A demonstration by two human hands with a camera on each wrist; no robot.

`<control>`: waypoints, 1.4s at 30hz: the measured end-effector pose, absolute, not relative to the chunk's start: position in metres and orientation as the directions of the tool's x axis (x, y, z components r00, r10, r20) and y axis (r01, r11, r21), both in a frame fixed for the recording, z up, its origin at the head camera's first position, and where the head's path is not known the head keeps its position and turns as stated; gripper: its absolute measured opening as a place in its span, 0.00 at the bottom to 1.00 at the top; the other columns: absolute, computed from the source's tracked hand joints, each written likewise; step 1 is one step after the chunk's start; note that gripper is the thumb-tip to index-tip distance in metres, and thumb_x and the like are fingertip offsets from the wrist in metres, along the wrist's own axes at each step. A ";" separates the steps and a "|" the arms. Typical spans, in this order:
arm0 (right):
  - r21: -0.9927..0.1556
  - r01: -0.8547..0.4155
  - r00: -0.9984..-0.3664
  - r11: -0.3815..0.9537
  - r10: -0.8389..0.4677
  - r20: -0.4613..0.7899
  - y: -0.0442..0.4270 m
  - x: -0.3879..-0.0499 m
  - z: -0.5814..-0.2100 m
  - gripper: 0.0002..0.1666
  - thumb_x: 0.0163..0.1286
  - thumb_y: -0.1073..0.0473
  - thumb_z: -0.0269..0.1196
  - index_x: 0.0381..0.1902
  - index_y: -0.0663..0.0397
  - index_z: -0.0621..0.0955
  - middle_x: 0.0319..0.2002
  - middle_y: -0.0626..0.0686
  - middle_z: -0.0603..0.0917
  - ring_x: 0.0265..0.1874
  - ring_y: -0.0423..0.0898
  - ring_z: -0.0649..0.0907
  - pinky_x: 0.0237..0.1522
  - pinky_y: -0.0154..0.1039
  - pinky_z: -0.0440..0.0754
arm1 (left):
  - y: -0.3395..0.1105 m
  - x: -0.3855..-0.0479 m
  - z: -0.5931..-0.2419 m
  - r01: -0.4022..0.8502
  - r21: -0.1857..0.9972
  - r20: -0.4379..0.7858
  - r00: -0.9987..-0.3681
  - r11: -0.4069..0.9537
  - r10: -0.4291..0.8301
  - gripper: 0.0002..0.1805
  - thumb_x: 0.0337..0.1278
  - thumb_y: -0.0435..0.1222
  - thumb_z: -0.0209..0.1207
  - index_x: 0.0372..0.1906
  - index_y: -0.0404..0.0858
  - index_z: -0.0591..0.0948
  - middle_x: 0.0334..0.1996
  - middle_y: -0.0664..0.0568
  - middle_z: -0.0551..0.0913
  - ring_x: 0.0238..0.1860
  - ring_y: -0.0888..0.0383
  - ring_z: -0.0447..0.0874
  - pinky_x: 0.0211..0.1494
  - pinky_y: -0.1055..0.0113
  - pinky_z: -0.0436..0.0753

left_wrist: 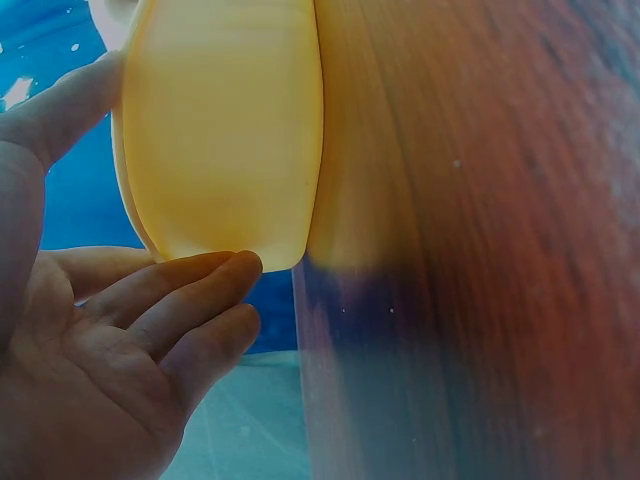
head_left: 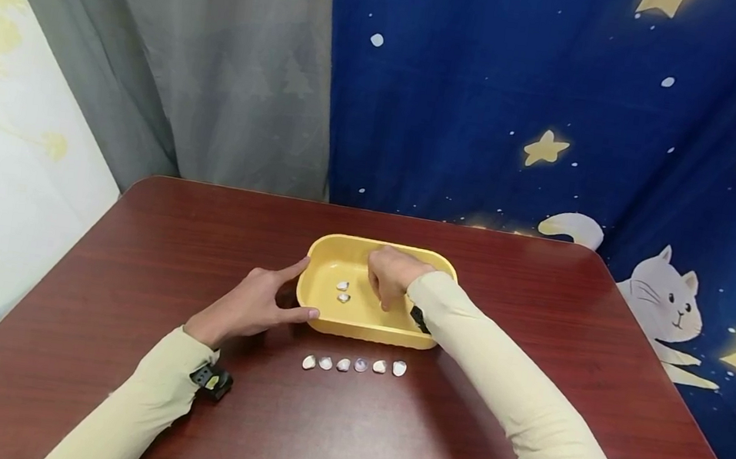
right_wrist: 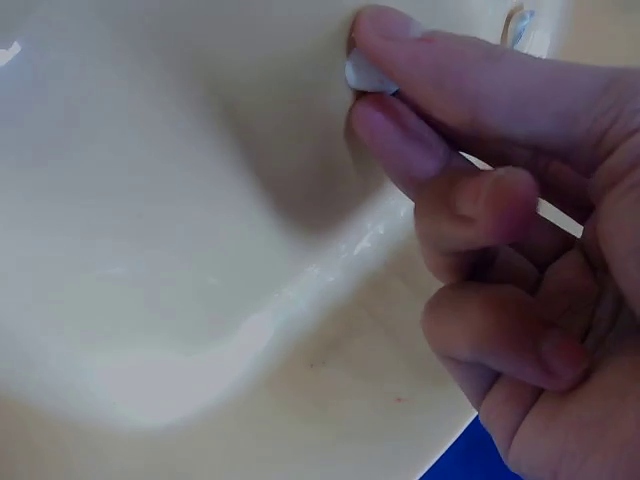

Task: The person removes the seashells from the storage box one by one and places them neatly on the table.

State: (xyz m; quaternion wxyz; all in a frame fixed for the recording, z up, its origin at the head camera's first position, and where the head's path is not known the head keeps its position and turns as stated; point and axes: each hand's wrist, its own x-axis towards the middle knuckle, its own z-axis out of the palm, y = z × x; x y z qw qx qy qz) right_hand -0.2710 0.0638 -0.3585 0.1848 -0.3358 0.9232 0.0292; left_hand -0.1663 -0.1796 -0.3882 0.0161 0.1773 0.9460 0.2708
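A yellow plastic basin stands on the table. My left hand holds its left end, with the thumb at the near rim and a finger at the far side. In the left wrist view other fingers touch the outer wall. My right hand reaches down inside the basin. Between thumb and forefinger it pinches a small white shell, partly hidden by the fingertips; the other fingers are curled. Two small shells, one just behind the other, lie on the basin floor toward the left.
Several small shells lie in a row on the dark red wooden table, in front of the basin; one shell is purplish. A grey curtain and a blue star-patterned curtain hang behind the table's far edge.
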 end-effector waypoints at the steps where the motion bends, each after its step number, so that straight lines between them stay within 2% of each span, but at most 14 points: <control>1: -0.078 -0.635 -0.699 0.768 -0.615 -0.365 0.063 -0.271 -0.358 0.11 0.45 0.70 0.76 0.14 0.49 0.87 0.15 0.41 0.81 0.21 0.39 0.77 0.24 0.31 0.75 | -0.180 -0.166 -0.388 0.327 0.518 0.065 -0.936 0.791 0.345 0.57 0.52 0.68 0.63 0.78 0.39 0.59 0.40 0.42 0.86 0.42 0.53 0.78 0.48 0.61 0.75; 4: -0.096 -0.636 -0.686 0.766 -0.617 -0.385 0.063 -0.271 -0.358 0.13 0.46 0.71 0.74 0.13 0.50 0.86 0.13 0.41 0.78 0.18 0.38 0.74 0.21 0.31 0.72 | -0.179 -0.166 -0.388 0.335 0.518 0.075 -0.934 0.787 0.348 0.56 0.52 0.67 0.64 0.78 0.38 0.60 0.53 0.40 0.86 0.45 0.54 0.78 0.50 0.60 0.76; 8: -0.087 -0.653 -0.668 0.753 -0.626 -0.403 0.063 -0.271 -0.358 0.16 0.47 0.73 0.70 0.11 0.48 0.83 0.11 0.40 0.75 0.17 0.38 0.72 0.20 0.30 0.68 | -0.178 -0.166 -0.387 0.332 0.520 0.070 -0.935 0.787 0.348 0.56 0.53 0.66 0.64 0.78 0.38 0.60 0.55 0.39 0.85 0.46 0.53 0.78 0.51 0.59 0.76; 9: -0.083 -0.660 -0.661 0.747 -0.630 -0.407 0.063 -0.272 -0.358 0.17 0.47 0.73 0.69 0.10 0.48 0.82 0.11 0.40 0.75 0.17 0.38 0.72 0.20 0.30 0.68 | -0.178 -0.165 -0.387 0.329 0.520 0.067 -0.936 0.788 0.346 0.56 0.53 0.67 0.64 0.78 0.38 0.60 0.51 0.39 0.86 0.46 0.53 0.78 0.51 0.59 0.76; 11: -0.080 -0.676 -0.649 0.733 -0.643 -0.407 0.063 -0.273 -0.358 0.18 0.47 0.74 0.67 0.09 0.46 0.80 0.12 0.40 0.74 0.19 0.38 0.72 0.21 0.30 0.67 | -0.178 -0.165 -0.386 0.327 0.519 0.067 -0.937 0.790 0.344 0.56 0.53 0.66 0.64 0.78 0.38 0.60 0.50 0.39 0.86 0.46 0.53 0.79 0.52 0.58 0.77; 16: -0.122 -0.688 -0.637 0.715 -0.676 -0.372 0.067 -0.274 -0.357 0.16 0.44 0.74 0.70 0.13 0.47 0.82 0.17 0.41 0.77 0.26 0.40 0.75 0.26 0.31 0.71 | -0.178 -0.165 -0.387 0.326 0.522 0.065 -0.936 0.788 0.345 0.56 0.53 0.66 0.64 0.78 0.38 0.60 0.61 0.38 0.81 0.49 0.53 0.79 0.55 0.56 0.78; 17: -0.135 -0.682 -0.641 0.719 -0.676 -0.362 0.068 -0.275 -0.355 0.15 0.45 0.74 0.71 0.16 0.47 0.84 0.18 0.41 0.78 0.29 0.41 0.75 0.27 0.31 0.72 | -0.178 -0.165 -0.387 0.323 0.523 0.060 -0.937 0.789 0.344 0.56 0.53 0.66 0.64 0.78 0.38 0.60 0.59 0.38 0.83 0.48 0.53 0.79 0.54 0.57 0.78; 20: -0.195 -0.661 -0.652 0.725 -0.683 -0.329 0.071 -0.275 -0.348 0.13 0.47 0.72 0.72 0.25 0.49 0.87 0.20 0.44 0.83 0.28 0.45 0.82 0.29 0.32 0.77 | -0.178 -0.165 -0.386 0.317 0.516 0.051 -0.939 0.796 0.341 0.56 0.53 0.67 0.63 0.79 0.39 0.59 0.42 0.42 0.87 0.44 0.54 0.78 0.49 0.60 0.77; 23: -0.256 -0.639 -0.665 0.726 -0.688 -0.293 0.073 -0.273 -0.337 0.11 0.50 0.71 0.73 0.28 0.50 0.88 0.21 0.47 0.86 0.24 0.48 0.87 0.28 0.34 0.81 | -0.178 -0.165 -0.386 0.305 0.509 0.032 -0.941 0.805 0.337 0.57 0.52 0.68 0.62 0.79 0.40 0.58 0.25 0.49 0.79 0.36 0.55 0.76 0.44 0.62 0.74; 27: -0.295 -0.660 -0.651 0.691 -0.722 -0.234 0.077 -0.268 -0.325 0.07 0.55 0.70 0.72 0.24 0.52 0.88 0.22 0.46 0.86 0.22 0.45 0.88 0.27 0.35 0.82 | -0.178 -0.166 -0.385 0.296 0.507 0.014 -0.942 0.809 0.336 0.57 0.52 0.68 0.62 0.79 0.41 0.58 0.22 0.51 0.76 0.31 0.56 0.73 0.42 0.63 0.73; 34: -0.311 -0.710 -0.619 0.632 -0.770 -0.153 0.081 -0.247 -0.306 0.08 0.61 0.67 0.66 0.27 0.49 0.86 0.24 0.46 0.86 0.23 0.38 0.87 0.31 0.33 0.81 | -0.178 -0.166 -0.384 0.297 0.510 0.019 -0.942 0.807 0.334 0.56 0.53 0.67 0.63 0.79 0.40 0.58 0.32 0.46 0.83 0.42 0.53 0.78 0.48 0.60 0.75; 40: -0.312 -0.775 -0.570 0.549 -0.821 -0.028 0.087 -0.223 -0.298 0.07 0.60 0.69 0.68 0.29 0.50 0.86 0.26 0.46 0.87 0.24 0.34 0.82 0.33 0.31 0.81 | -0.178 -0.166 -0.384 0.285 0.514 0.001 -0.944 0.809 0.331 0.57 0.53 0.68 0.62 0.80 0.42 0.57 0.24 0.49 0.76 0.29 0.57 0.71 0.42 0.63 0.73; 42: -0.330 -0.782 -0.561 0.529 -0.828 0.002 0.089 -0.215 -0.299 0.07 0.60 0.69 0.69 0.32 0.52 0.87 0.27 0.45 0.87 0.25 0.34 0.82 0.34 0.30 0.81 | -0.179 -0.166 -0.385 0.286 0.512 0.003 -0.943 0.810 0.331 0.57 0.53 0.68 0.62 0.80 0.42 0.57 0.23 0.51 0.75 0.28 0.58 0.70 0.41 0.64 0.73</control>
